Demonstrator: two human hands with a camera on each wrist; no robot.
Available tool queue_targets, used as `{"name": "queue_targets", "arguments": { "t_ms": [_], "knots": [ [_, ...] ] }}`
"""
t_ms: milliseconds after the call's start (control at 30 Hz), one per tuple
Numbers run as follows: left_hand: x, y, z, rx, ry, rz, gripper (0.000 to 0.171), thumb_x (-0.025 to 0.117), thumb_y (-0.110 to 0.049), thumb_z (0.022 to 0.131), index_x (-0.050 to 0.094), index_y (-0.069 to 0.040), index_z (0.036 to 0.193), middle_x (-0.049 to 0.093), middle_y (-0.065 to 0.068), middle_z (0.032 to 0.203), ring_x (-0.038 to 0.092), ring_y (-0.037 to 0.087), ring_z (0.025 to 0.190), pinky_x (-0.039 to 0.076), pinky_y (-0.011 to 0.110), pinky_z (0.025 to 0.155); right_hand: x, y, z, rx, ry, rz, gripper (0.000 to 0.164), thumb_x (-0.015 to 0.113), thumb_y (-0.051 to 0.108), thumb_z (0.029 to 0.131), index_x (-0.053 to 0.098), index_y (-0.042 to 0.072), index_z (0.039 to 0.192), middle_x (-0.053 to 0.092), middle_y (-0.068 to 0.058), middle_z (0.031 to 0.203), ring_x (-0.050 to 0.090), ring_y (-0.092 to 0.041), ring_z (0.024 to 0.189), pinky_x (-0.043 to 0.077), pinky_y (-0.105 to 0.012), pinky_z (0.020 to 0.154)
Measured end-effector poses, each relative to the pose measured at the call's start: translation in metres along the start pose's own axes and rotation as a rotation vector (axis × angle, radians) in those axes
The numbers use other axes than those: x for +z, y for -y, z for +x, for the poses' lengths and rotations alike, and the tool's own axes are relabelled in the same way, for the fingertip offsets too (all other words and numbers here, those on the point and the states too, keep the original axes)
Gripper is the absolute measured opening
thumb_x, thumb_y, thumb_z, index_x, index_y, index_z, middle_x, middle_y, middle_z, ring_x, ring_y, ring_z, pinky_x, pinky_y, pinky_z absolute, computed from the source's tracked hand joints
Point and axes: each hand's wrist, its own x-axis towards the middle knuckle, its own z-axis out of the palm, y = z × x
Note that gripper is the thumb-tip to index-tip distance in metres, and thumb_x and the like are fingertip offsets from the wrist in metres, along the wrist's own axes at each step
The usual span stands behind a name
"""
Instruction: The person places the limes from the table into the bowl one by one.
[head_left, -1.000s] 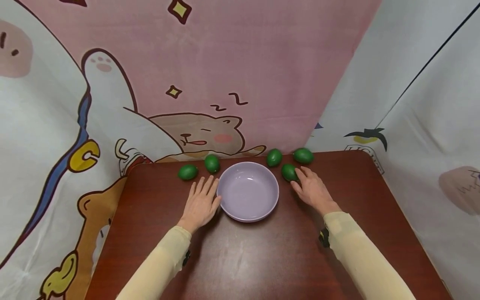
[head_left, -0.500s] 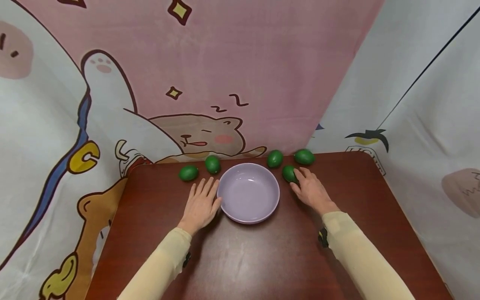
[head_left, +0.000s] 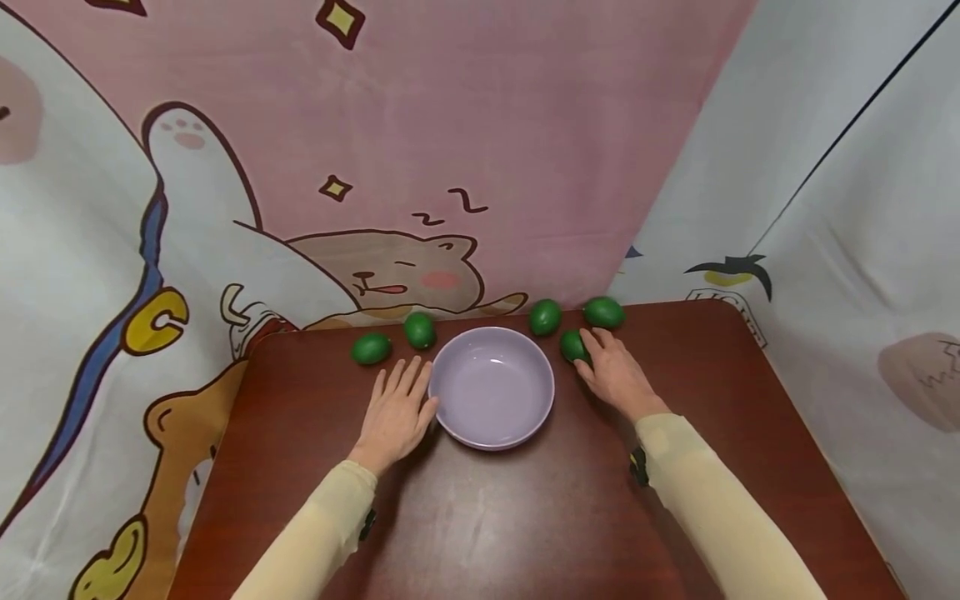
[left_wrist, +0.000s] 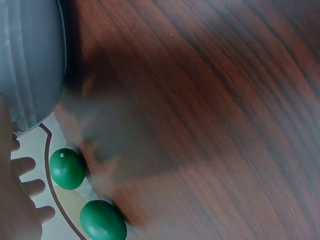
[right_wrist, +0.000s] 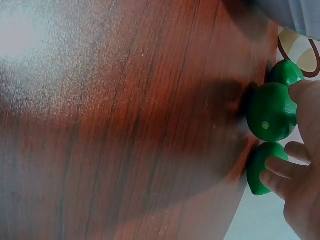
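A shallow lilac bowl (head_left: 492,387) stands on the dark brown table. My left hand (head_left: 393,417) lies palm down at the bowl's left side, fingers spread and thumb right at the rim. Beyond its fingertips are two green limes, one lime (head_left: 371,348) further left and another lime (head_left: 419,330) near the back edge. To the right of the bowl, my right hand (head_left: 615,375) reaches over a third lime (right_wrist: 272,112). Its fingertips overlap the lime's right part, with the thumb on the near side; that lime rests on the table.
Behind the right hand's lime, two more limes stand at the back edge: one lime (head_left: 545,317) near the bowl and one lime (head_left: 603,312) further right. A cartoon-printed cloth (head_left: 525,150) hangs behind the table (head_left: 487,517) and at both sides.
My right hand has edged slightly left, its fingers now covering more of the lime. The left hand, bowl and other limes keep their places; the head view has shifted a little.
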Motion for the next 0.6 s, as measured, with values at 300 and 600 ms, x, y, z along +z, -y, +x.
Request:
{"name": "queue_targets", "arguments": {
  "t_ms": [300, 600],
  "knots": [
    [-0.002, 0.0, 0.0, 0.008, 0.001, 0.008, 0.064, 0.04, -0.047, 0.11, 0.033, -0.013, 0.163, 0.032, 0.015, 0.167, 0.027, 0.038, 0.154, 0.017, 0.059, 0.125, 0.0, -0.004, 0.005, -0.022, 0.004, -0.03, 0.064, 0.062, 0.027, 0.103, 0.04, -0.002, 0.155, 0.039, -0.03, 0.152, 0.047, -0.05, 0.134, 0.044, -0.063, 0.107],
    [0.001, 0.001, 0.0, 0.014, -0.017, 0.011, 0.063, 0.041, -0.046, 0.109, 0.036, -0.012, 0.162, 0.034, 0.015, 0.166, 0.03, 0.038, 0.153, 0.02, 0.059, 0.124, -0.002, -0.006, 0.011, -0.02, 0.044, -0.071, 0.065, 0.063, 0.025, 0.102, 0.039, -0.003, 0.155, 0.04, -0.033, 0.15, 0.047, -0.052, 0.132, 0.044, -0.064, 0.105]
  ]
}}
